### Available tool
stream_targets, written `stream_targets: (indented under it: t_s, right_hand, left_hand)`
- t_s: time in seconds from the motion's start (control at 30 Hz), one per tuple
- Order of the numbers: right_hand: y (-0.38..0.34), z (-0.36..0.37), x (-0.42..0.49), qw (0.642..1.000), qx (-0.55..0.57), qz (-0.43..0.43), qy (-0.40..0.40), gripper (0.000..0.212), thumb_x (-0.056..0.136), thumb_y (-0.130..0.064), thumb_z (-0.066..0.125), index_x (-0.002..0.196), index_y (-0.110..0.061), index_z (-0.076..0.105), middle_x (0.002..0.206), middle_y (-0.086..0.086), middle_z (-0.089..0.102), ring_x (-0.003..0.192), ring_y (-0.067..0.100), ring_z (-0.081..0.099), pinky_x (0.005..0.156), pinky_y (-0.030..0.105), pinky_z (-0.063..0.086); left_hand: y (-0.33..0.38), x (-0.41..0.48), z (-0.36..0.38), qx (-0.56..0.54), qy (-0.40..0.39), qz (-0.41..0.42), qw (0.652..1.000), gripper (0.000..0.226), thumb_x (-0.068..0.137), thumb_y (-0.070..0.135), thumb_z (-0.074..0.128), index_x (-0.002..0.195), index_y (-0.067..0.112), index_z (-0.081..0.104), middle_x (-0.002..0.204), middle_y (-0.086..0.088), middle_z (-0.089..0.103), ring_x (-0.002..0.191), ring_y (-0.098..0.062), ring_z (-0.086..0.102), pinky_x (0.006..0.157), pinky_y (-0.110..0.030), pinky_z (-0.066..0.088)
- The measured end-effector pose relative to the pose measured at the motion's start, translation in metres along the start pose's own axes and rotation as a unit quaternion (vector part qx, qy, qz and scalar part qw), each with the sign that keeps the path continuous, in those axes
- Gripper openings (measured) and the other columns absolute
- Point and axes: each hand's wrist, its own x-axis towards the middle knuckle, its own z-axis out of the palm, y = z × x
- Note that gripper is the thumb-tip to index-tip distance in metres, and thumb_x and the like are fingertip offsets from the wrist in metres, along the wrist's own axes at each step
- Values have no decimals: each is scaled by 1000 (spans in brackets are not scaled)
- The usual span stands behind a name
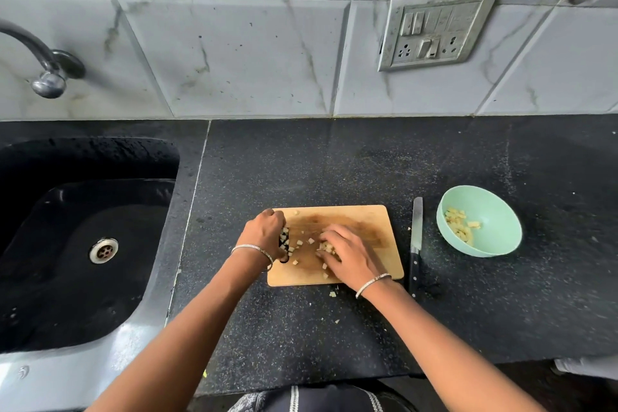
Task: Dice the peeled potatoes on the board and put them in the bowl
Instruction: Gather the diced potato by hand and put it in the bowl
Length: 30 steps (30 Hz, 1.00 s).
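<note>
A wooden cutting board [368,221] lies on the black counter with several small potato dice [299,242] scattered on it. My left hand [264,236] is curled at the board's left edge, around its handle slot, where a few dice lie. My right hand [347,252] rests fingers-down on a small heap of dice at the board's middle. A knife [416,237] lies flat on the counter just right of the board, in neither hand. The mint green bowl [501,231] further right holds a small pile of diced potato [459,227].
A black sink [83,244] with a metal drain fills the left side, with a tap [46,67] above it. A few stray potato bits [332,294] lie on the counter in front of the board. A switch plate [434,30] hangs on the tiled wall.
</note>
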Motion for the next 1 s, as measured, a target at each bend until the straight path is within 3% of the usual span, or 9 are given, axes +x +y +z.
stream_targets:
  t_s: [0.07, 0.13, 0.23, 0.33, 0.47, 0.63, 0.77, 1.0]
  right_hand:
    - [2, -14, 0, 1000, -15, 2, 19, 19, 84, -17, 73, 100, -9, 68, 104, 3, 64, 99, 21, 56, 91, 38, 45]
    - [2, -31, 1, 999, -24, 12, 35, 18, 85, -21, 72, 101, -12, 68, 103, -1, 65, 98, 16, 56, 90, 27, 41]
    - [6, -53, -2, 998, -36, 38, 33, 27, 85, -34, 70, 106, -18, 66, 107, -5, 64, 99, 11, 57, 87, 23, 42]
    - [11, -63, -5, 995, -56, 84, -1, 48, 79, -51, 71, 114, -20, 60, 114, -8, 57, 105, 9, 53, 86, 20, 38]
    - [12, -69, -9, 985, -81, 142, -57, 79, 64, -61, 80, 124, -18, 49, 122, -5, 45, 114, 10, 40, 80, 17, 24]
    - [13, -61, -7, 969, -132, 169, -120, 114, 37, -74, 82, 129, -24, 37, 122, -4, 38, 116, 18, 41, 99, 32, 40]
    - [9, -53, 3, 975, -103, 151, -128, 108, 38, -60, 91, 123, -22, 37, 120, 0, 40, 112, 20, 46, 97, 33, 41]
    - [0, -44, 13, 983, -50, 131, -120, 79, 55, -41, 91, 117, -23, 47, 114, -2, 45, 102, 15, 44, 79, 29, 35]
  left_hand:
    - [3, 3, -2, 33, -7, 11, 999, 69, 62, 35, 87, 114, 8, 52, 116, -9, 54, 102, -28, 59, 84, -37, 48]
    - [5, 5, -3, 59, -17, 20, 998, 66, 62, 35, 87, 111, 6, 54, 115, -11, 55, 100, -29, 60, 83, -37, 50]
    - [6, 7, -5, 77, -31, 27, 996, 59, 64, 34, 86, 107, 6, 57, 113, -11, 54, 98, -30, 60, 81, -36, 49]
    - [7, 10, -8, 74, -19, 30, 997, 37, 71, 26, 81, 95, 6, 61, 106, -11, 59, 92, -30, 62, 73, -34, 47]
    - [8, 12, -11, 68, 0, 35, 997, 10, 78, 14, 68, 80, 6, 62, 96, -12, 64, 85, -31, 63, 63, -31, 41]
    - [14, 12, -9, 83, -13, 27, 996, 13, 76, 13, 71, 80, 5, 63, 95, -14, 65, 85, -32, 65, 64, -32, 45]
    - [23, 12, -5, 90, -4, 5, 996, 15, 79, 9, 68, 92, 2, 65, 101, -16, 65, 91, -35, 66, 70, -36, 51]
    - [29, 4, 4, 100, 46, 28, 994, 23, 90, 4, 54, 113, 3, 52, 113, -17, 61, 103, -35, 61, 81, -37, 48]
